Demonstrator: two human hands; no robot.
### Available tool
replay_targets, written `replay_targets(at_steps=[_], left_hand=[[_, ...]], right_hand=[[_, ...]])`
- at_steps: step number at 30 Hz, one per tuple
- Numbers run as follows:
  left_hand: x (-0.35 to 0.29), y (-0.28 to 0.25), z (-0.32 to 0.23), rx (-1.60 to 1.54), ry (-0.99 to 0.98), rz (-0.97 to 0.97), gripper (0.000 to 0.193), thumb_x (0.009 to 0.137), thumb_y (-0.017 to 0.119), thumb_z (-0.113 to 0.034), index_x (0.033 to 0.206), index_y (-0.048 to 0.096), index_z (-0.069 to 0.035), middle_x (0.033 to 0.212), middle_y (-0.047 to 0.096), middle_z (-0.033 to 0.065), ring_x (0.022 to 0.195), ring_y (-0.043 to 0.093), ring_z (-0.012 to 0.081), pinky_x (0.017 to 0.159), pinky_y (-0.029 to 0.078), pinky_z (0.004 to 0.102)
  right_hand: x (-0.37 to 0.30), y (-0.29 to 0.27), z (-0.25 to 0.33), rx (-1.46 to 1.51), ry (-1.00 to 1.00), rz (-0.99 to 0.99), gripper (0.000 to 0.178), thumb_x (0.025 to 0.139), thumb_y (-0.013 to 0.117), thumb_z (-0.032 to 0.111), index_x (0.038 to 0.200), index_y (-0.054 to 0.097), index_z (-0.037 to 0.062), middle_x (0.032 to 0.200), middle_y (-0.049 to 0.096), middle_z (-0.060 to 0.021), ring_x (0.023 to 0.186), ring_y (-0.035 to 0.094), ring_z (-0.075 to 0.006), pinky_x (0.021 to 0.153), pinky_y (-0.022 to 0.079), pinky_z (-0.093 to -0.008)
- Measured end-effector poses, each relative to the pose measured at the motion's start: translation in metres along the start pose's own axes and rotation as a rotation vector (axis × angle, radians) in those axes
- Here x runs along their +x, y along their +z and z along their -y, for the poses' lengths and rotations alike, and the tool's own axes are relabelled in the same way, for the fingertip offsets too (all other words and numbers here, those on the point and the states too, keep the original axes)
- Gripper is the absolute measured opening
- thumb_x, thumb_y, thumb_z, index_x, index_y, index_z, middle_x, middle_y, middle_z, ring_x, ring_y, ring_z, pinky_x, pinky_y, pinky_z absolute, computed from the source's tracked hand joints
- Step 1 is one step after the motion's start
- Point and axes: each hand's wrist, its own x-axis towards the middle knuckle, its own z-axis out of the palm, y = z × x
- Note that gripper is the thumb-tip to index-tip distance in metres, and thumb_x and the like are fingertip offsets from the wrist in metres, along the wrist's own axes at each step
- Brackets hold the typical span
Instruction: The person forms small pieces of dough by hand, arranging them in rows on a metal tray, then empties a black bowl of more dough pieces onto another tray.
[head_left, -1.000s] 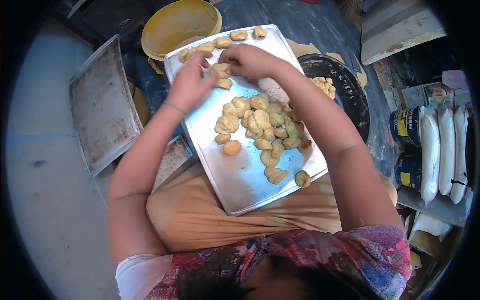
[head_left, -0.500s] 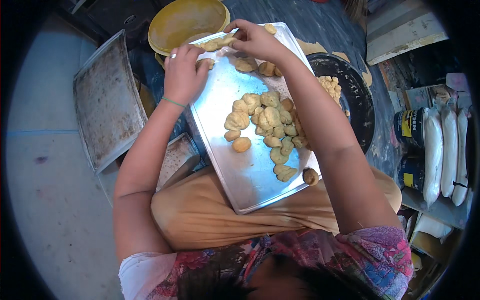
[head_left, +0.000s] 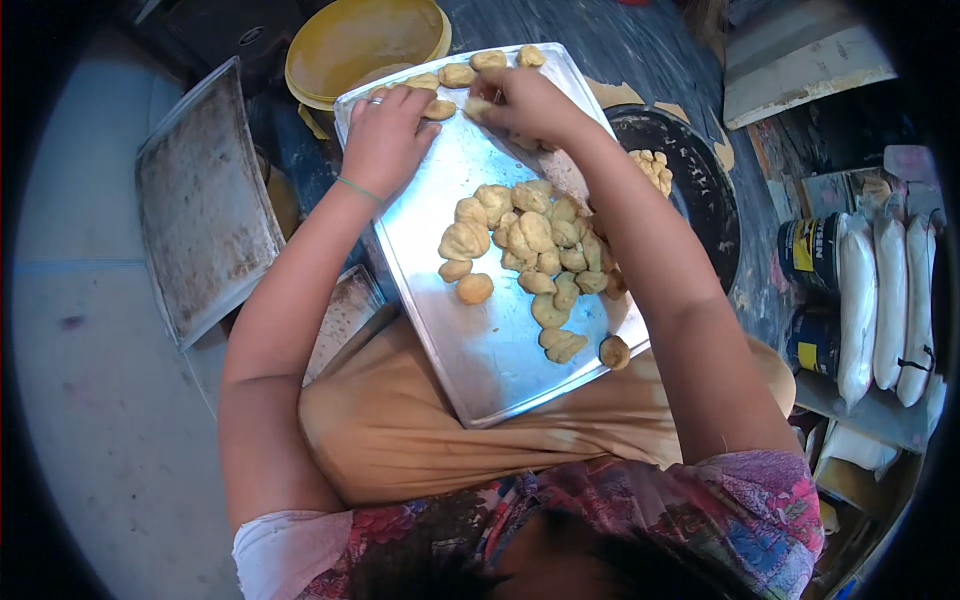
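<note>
A shiny metal baking tray (head_left: 450,345) rests slanted across my lap. On its middle lies a heap of yellowish-brown dough pieces (head_left: 535,235), and a row of separate ones (head_left: 457,76) lines its far edge. My left hand (head_left: 385,140), wearing a ring, bends over the far left corner with a dough piece (head_left: 439,110) between thumb and fingers. Beside it, my right hand (head_left: 525,105) pinches another dough piece (head_left: 478,107) just below the row. A darker round piece (head_left: 614,352) sits at the tray's near right edge.
A yellow bucket (head_left: 295,75) stands beyond the tray. To the right, a black basin (head_left: 725,215) holds more small lumps. A stained tray (head_left: 205,205) leans at the left. White plastic-wrapped packs (head_left: 857,310) and dark cans (head_left: 808,250) stand at far right.
Both hands have shifted slightly nearer and right along the far edge. Pieces formerly between my hands now sit in the far row, and my right hand has a piece below it.
</note>
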Motion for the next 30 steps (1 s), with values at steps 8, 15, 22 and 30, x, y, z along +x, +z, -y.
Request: replay_targets(at_steps=[8, 15, 22, 30], left_hand=[[0.006, 0.015, 0.007, -0.005, -0.027, 0.103, 0.023, 0.079, 0.068, -0.024, 0.095, 0.066, -0.008, 0.102, 0.061, 0.0083, 0.089, 0.06, 0.0276, 0.085, 0.042, 0.0395], [0.03, 0.028, -0.016, 0.059, 0.068, 0.221, 0.021, 0.081, 0.065, -0.028, 0.093, 0.064, -0.011, 0.098, 0.061, 0.0069, 0.105, 0.055, 0.0261, 0.091, 0.035, 0.0389], [0.033, 0.034, -0.018, 0.098, 0.043, 0.105, 0.026, 0.079, 0.067, -0.028, 0.098, 0.063, -0.011, 0.095, 0.06, 0.0042, 0.096, 0.054, 0.0245, 0.085, 0.037, 0.0399], [0.048, 0.046, -0.02, 0.069, 0.21, -0.045, 0.023, 0.08, 0.065, -0.026, 0.097, 0.064, -0.011, 0.092, 0.06, 0.0058, 0.095, 0.057, 0.0238, 0.083, 0.04, 0.039]], right_hand=[[-0.025, -0.032, -0.012, -0.162, -0.016, 0.258, 0.048, 0.069, 0.077, 0.017, 0.113, 0.061, 0.0094, 0.114, 0.058, -0.0096, 0.096, 0.058, -0.0209, 0.083, 0.049, -0.0339], [-0.008, -0.011, -0.044, 0.066, 0.071, -0.221, 0.044, 0.069, 0.081, 0.025, 0.105, 0.063, 0.0065, 0.09, 0.063, -0.0048, 0.079, 0.056, -0.0163, 0.072, 0.048, -0.0294], [-0.042, -0.039, -0.052, -0.064, 0.091, 0.07, 0.037, 0.07, 0.078, 0.02, 0.101, 0.064, 0.0073, 0.093, 0.064, -0.0063, 0.081, 0.06, -0.0178, 0.074, 0.049, -0.0316], [-0.019, -0.029, -0.047, -0.274, -0.009, -0.388, 0.045, 0.072, 0.077, 0.028, 0.11, 0.062, 0.0078, 0.109, 0.061, -0.009, 0.09, 0.059, -0.0212, 0.078, 0.049, -0.035]])
